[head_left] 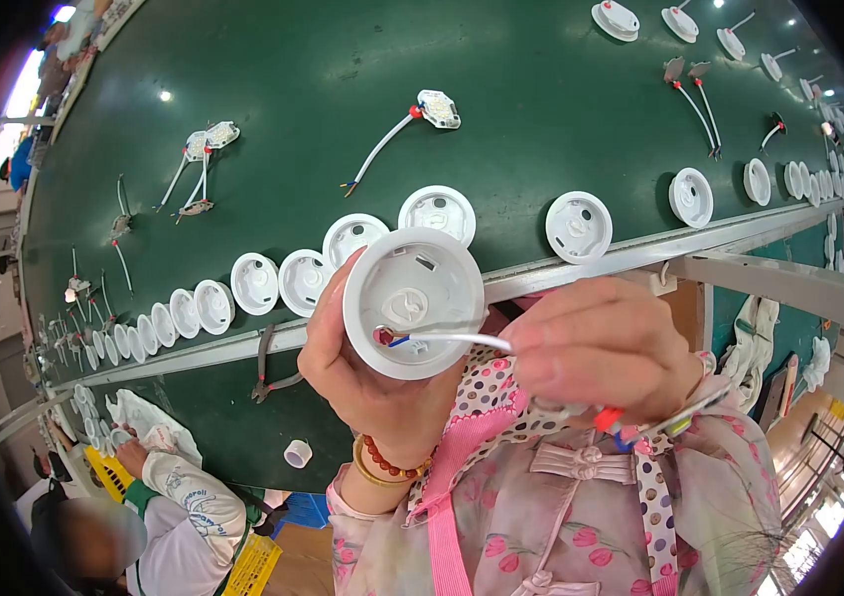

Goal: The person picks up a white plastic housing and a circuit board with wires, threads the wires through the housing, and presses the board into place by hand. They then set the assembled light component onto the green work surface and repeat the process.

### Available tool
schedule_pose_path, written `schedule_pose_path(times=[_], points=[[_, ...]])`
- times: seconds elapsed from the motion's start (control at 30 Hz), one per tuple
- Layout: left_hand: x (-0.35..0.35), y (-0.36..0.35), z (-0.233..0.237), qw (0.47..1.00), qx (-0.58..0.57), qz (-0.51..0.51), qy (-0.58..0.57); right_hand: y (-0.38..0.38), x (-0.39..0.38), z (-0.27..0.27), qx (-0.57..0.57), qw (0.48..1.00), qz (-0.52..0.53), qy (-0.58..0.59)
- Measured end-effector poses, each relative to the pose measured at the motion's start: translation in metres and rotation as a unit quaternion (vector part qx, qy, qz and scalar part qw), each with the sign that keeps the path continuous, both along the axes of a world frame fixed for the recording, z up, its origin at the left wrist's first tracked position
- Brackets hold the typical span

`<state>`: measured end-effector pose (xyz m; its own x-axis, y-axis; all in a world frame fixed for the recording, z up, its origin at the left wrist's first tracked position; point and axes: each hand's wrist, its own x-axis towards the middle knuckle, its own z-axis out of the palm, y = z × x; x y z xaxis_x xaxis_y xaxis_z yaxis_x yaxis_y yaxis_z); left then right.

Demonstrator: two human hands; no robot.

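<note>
A round white plastic housing [374,280], shaped like a shallow cup, faces me with its inside showing. My left hand [343,372] is wrapped round its left and lower side. Pinched in my right hand [606,348] is a white cable [457,338]. The cable's thin coloured wire ends lie right at a small hole near the housing's lower left wall. Below my right hand hangs a small circuit board [685,415] with a red part at the cable's other end.
More white housings [579,226] line the green table's [531,129] near edge. Circuit boards with cables [437,109] lie farther back. Pliers [263,368] and a white ring [298,454] are on the lower surface. Another person [189,512] sits at lower left.
</note>
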<state>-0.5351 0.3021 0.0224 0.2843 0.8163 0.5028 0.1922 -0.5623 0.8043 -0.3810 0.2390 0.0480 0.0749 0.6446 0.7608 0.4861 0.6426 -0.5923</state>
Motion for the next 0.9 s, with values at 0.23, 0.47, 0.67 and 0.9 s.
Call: schedule_pose_path(times=[0.23,0.47,0.67,0.9], points=[[-0.004,0.004,0.0,1.0,0.024,-0.006,0.002,0.001,0.005,0.012,-0.064,0.995,0.07,-0.027],[-0.007,0.005,-0.013,0.994,0.093,0.034,0.047,0.007,-0.003,0.004,0.001,0.997,-0.03,-0.069],[-0.01,0.006,-0.014,0.996,0.063,0.048,0.049,0.011,-0.018,0.002,0.095,0.98,-0.105,-0.138],[-0.011,0.006,-0.017,0.997,0.037,0.055,-0.034,0.008,-0.019,0.007,0.052,0.99,-0.066,-0.113]])
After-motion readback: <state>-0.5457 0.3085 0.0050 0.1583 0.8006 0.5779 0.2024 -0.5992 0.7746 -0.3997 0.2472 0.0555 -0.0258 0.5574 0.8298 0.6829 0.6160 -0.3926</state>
